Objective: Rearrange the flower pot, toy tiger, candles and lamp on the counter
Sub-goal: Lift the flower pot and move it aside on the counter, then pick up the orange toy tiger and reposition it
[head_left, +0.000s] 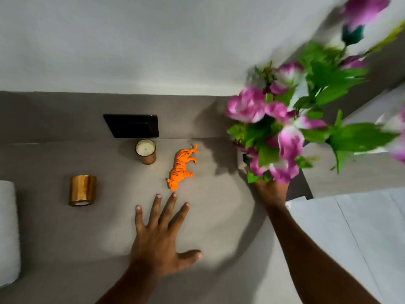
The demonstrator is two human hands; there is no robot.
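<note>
My left hand (161,235) lies spread flat on the counter (54,238); the toy tiger (181,170) lies on its side just beyond my fingertips, long axis running far-right. My right hand (270,190), farther right, grips the flower pot under the blooms (285,119)

You're looking steeply down from your head, close over the counter (65,249), facing its back wall edge.

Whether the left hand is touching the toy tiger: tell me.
Apart. The head view shows bare grey counter between the left hand's spread fingertips and the toy tiger's head; the tiger lies on its side, untouched.
</note>
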